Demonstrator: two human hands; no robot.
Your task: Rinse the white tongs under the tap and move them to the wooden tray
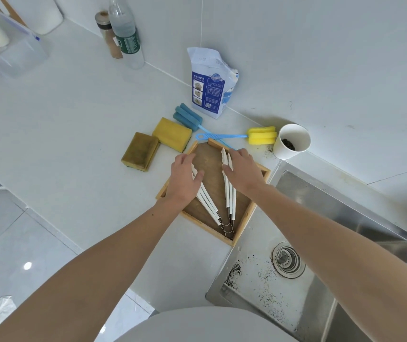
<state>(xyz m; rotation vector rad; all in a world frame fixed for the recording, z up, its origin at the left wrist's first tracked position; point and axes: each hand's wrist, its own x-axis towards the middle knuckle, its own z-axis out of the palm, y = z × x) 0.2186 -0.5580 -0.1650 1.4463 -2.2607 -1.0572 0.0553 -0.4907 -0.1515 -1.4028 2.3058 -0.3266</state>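
Observation:
Two pairs of white tongs with wire spring ends lie in the wooden tray on the counter, left of the sink. My left hand lies over the head of the left tongs, and its thumb and fingers pinch them. My right hand holds the right tongs near their toothed tips, with the thumb across them. The wire ends of both pairs meet at the tray's near corner. No running water is in view.
The steel sink, with a drain and dark specks, is at lower right. Behind the tray are two sponges, blue and yellow sponge brushes, a paper cup, a blue-white bag and bottles.

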